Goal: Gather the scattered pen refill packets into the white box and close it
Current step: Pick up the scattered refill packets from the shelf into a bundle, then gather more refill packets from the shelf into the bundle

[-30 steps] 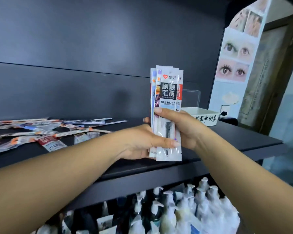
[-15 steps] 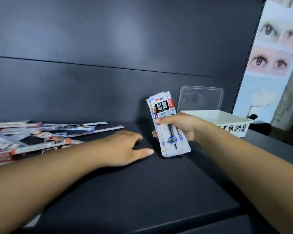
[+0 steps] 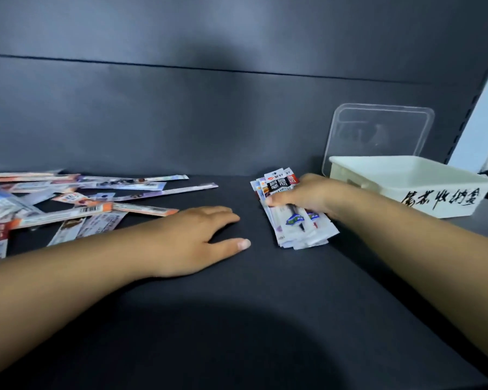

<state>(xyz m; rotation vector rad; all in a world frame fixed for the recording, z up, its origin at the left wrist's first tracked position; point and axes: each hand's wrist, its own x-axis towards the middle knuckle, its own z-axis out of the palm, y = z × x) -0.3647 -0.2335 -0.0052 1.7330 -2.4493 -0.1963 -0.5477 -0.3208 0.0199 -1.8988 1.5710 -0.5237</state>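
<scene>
R hand (image 3: 307, 197) has its grip closed round a squared-up stack of refill packets (image 3: 295, 220), thumb across the front, fingers behind. The stack's lower end looks to rest on the dark shelf (image 3: 265, 319), just left of the white box (image 3: 423, 190), w/ the hand nearly at the box's near-left corner. Stack is not in the box yet.

L hand (image 3: 200, 240) lies flat, palm down on the shelf, fingers spread, grip open & holding nothing. It sits well left of the box, between the held stack & the loose pile.

Scattered packets (image 3: 76, 204) are spread on the shelf far left of the box, a good many, overlapping at odd angles, some running off the frame edge, so can't count them.

White box stands open, w/ handwritten characters on its front. Its inside isn't visible from this angle, so can't tell if anything is in it. Clear lid (image 3: 378, 136) leans upright on the back wall, right behind the box, fully off.

Progress, as a judgement: early-to-mid. One batch is gathered & aligned, about ready to drop in. Left to do: put this stack in the box, collect the big loose pile (prob. several more handfuls), load those, then fetch the lid from behind & press it on.
</scene>
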